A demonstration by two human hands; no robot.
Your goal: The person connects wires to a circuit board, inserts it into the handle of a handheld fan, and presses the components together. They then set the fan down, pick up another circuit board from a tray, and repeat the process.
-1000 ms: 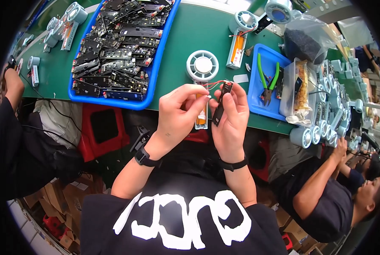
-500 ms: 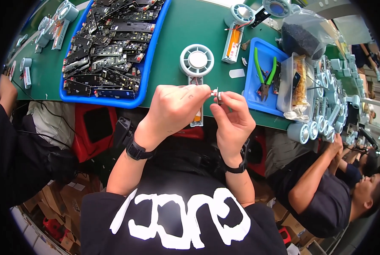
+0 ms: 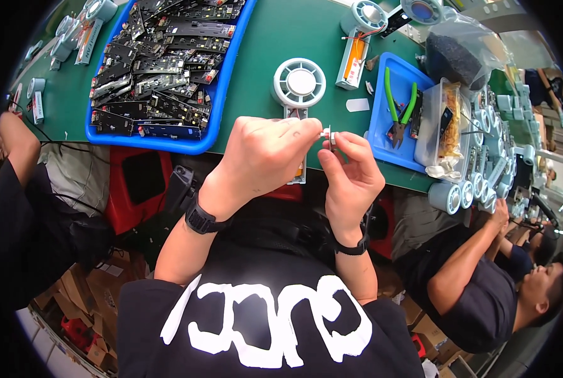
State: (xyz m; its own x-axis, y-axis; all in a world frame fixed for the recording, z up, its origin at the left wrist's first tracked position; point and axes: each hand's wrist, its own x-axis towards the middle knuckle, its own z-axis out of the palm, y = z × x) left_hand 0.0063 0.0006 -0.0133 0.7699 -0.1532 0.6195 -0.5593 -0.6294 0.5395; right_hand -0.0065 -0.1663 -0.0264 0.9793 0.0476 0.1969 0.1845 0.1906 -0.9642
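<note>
My left hand (image 3: 266, 154) is closed in a pinch, its back toward me. The fingertips meet a small white-and-red electronic part (image 3: 326, 134), partly hidden by the fingers. On its other side, my right hand (image 3: 355, 170) pinches the part's pale end between thumb and forefinger. Both hands are raised over the near table edge, fingertips almost touching. Just beyond them lies a pale blue handheld fan (image 3: 300, 83) with a round grille. Its open handle runs beneath my left hand and is mostly covered.
At left stands a blue tray (image 3: 206, 146) heaped with black circuit boards. A second blue tray (image 3: 380, 120) holds green-handled cutters (image 3: 398, 129) and a clear plastic box (image 3: 429, 148). Another opened fan (image 3: 352, 60) lies behind. Several fan bodies and a seated person (image 3: 477, 283) are at right.
Both hands stay pinched on the small part and shift slightly right in the picture. The fan and trays shift slightly too, as the view moves.
</note>
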